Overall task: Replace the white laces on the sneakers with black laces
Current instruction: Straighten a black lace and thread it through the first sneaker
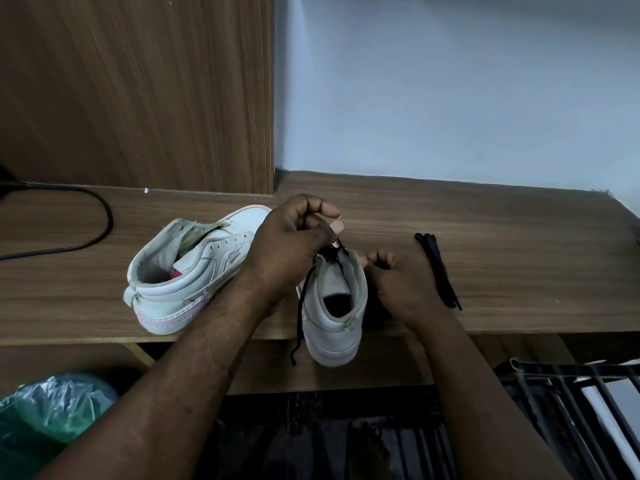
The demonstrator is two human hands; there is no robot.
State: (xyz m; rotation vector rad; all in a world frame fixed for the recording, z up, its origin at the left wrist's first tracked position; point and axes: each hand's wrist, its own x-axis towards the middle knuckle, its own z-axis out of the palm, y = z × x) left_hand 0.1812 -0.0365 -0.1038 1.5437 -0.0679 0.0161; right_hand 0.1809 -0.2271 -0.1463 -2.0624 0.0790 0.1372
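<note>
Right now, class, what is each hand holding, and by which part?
The left hand pinches the black lace just above the near sneaker. The right hand curls beside its collar; its hold cannot be told.

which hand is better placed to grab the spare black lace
Right. The right hand lies nearest the spare black lace; the left hand is pinching the threaded lace of the sneaker.

Two sneakers (187, 271) (334, 306), two black laces (300, 306) (438, 268), one cable (100, 216), one bag (52, 410)
</note>
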